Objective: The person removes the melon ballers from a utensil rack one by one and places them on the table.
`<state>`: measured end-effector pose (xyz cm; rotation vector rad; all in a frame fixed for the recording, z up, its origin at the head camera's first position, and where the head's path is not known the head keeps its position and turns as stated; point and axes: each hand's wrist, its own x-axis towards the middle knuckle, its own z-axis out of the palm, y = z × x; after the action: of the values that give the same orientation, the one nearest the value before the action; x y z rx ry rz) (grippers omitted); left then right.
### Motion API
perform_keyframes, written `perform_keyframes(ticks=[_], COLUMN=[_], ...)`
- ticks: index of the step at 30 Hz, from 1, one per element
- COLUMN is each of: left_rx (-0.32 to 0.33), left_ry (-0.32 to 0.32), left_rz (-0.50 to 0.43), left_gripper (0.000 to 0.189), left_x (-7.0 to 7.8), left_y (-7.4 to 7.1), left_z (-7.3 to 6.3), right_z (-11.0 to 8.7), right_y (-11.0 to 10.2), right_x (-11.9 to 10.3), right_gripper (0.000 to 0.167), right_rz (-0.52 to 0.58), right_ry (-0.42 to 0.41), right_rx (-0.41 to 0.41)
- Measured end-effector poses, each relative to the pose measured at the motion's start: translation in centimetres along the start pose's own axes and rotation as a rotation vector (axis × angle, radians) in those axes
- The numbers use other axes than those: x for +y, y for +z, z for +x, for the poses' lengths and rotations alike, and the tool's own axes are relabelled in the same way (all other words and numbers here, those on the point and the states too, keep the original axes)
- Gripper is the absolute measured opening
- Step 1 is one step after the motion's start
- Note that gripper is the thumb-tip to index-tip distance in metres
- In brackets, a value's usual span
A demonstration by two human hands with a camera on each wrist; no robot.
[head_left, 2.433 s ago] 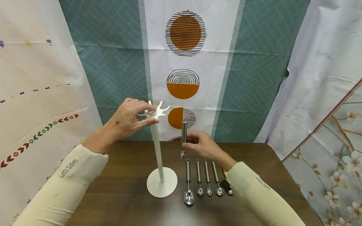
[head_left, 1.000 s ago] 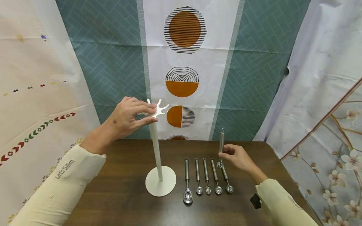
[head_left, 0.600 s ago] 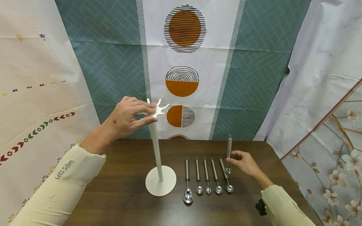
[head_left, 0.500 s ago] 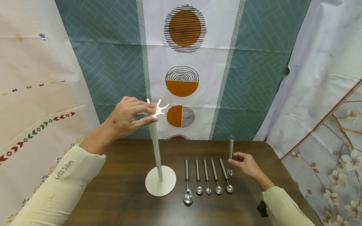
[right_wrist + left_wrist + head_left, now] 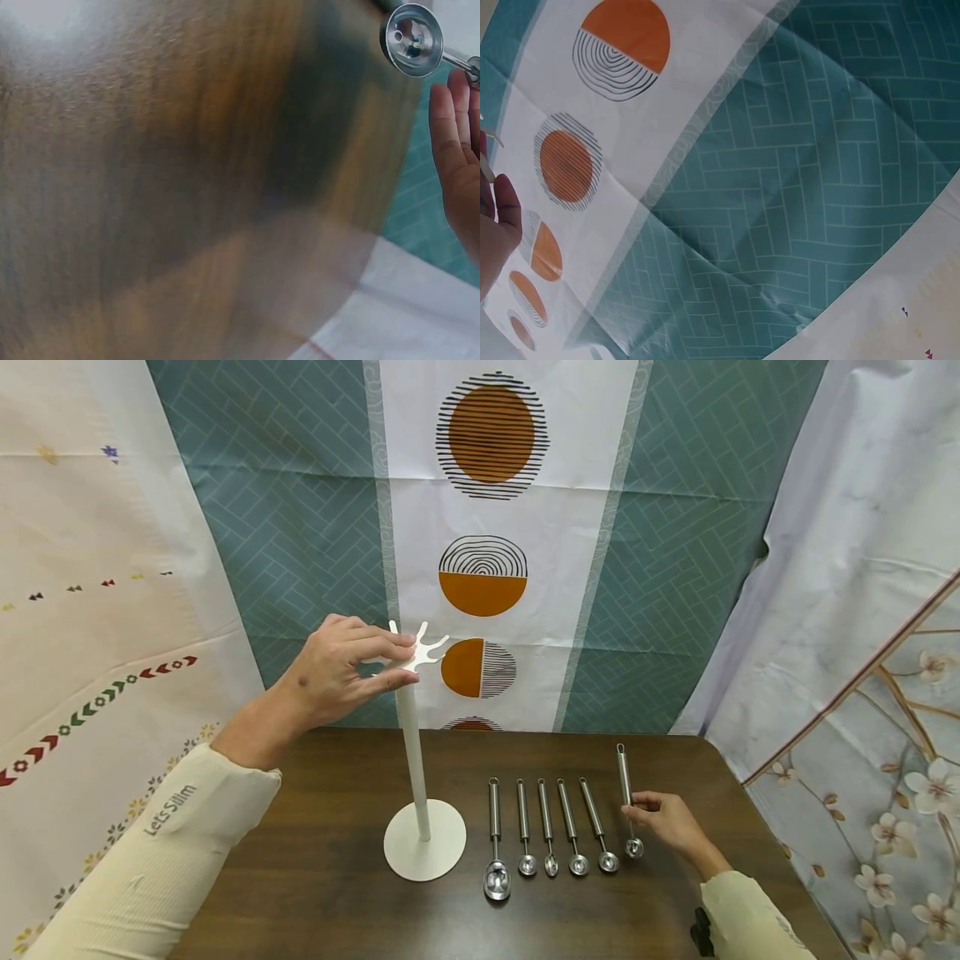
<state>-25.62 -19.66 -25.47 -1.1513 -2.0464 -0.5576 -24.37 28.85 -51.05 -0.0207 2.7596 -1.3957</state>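
At the top of a white stand (image 5: 415, 760) with curved hooks, my left hand (image 5: 337, 664) pinches the hub between thumb and fingers. Only part of that hand (image 5: 499, 225) shows at the left edge of the left wrist view. My right hand (image 5: 670, 822) holds a steel melon baller (image 5: 624, 772) by the lower handle, ring end leaning up and away, low over the table at the right end of a row of similar tools. In the right wrist view its round cup (image 5: 411, 41) shows a small hole, beside the extended fingers (image 5: 448, 127).
Several steel scoops lie side by side, handles pointing away: a large oval one (image 5: 497, 878) at the left, then smaller ones such as a round scoop (image 5: 578, 863). The stand's round base (image 5: 425, 852) rests left of them on the brown wooden table (image 5: 322, 868). Patterned cloths (image 5: 300, 527) hang behind.
My right hand has carried the melon baller from beside the stand to the right, past the row, and lowered it toward the table. My left hand stays on the stand's top.
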Motion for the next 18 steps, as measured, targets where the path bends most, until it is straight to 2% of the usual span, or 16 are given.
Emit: perform_keyframes(ticks=[10, 18], left_rx=[0.008, 0.013], left_ry=[0.006, 0.022], left_rz=[0.006, 0.008], left_gripper=[0.07, 0.071], left_x=[-0.1, -0.2], left_y=[0.0, 0.1], left_z=[-0.1, 0.0], right_z=[0.5, 1.2], right_y=[0.8, 1.6], right_x=[2.2, 3.0], right_gripper=[0.039, 0.035], right_rz=[-0.017, -0.024], right_ry=[0.103, 0.124], right_rx=[0.025, 0.025])
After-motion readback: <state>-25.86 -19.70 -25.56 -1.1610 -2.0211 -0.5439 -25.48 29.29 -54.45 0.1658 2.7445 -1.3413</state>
